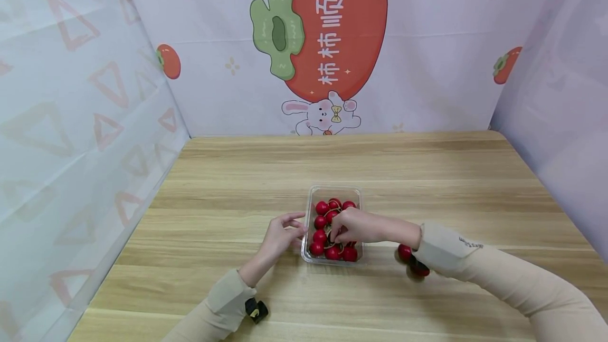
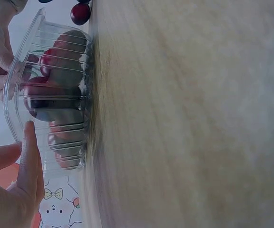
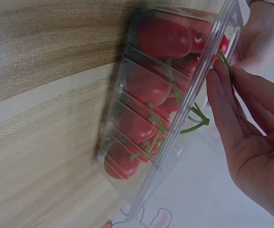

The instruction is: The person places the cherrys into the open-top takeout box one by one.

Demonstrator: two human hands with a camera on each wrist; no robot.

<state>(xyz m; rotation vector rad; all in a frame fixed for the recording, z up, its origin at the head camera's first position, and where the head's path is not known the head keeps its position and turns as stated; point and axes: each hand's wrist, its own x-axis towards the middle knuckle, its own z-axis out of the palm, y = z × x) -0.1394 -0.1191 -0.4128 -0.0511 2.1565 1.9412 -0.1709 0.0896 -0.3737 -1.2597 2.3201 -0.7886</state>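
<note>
A clear plastic box point(image 1: 331, 263) stands on the table in the head view, with several red cherries point(image 1: 320, 222) and their green stems inside. My right hand point(image 1: 358, 224) is over its right half, fingertips down among the fruit. Between thumb and fingers it pinches a green cherry stem point(image 3: 225, 61), seen in the right wrist view; the fruit on that stem is partly hidden by the box wall. At the box's left side is my left hand point(image 1: 279, 236), its fingers fairly straight. One fingertip point(image 2: 29, 129) touches the wall near the rim in the left wrist view.
Right of the box, partly under the right sleeve, lie dark red cherries point(image 1: 405, 252) on the wooden table point(image 1: 237, 173). A small black object point(image 1: 258, 311) is beside the left sleeve. Printed cloth point(image 1: 214, 83) hangs behind the table and along both sides.
</note>
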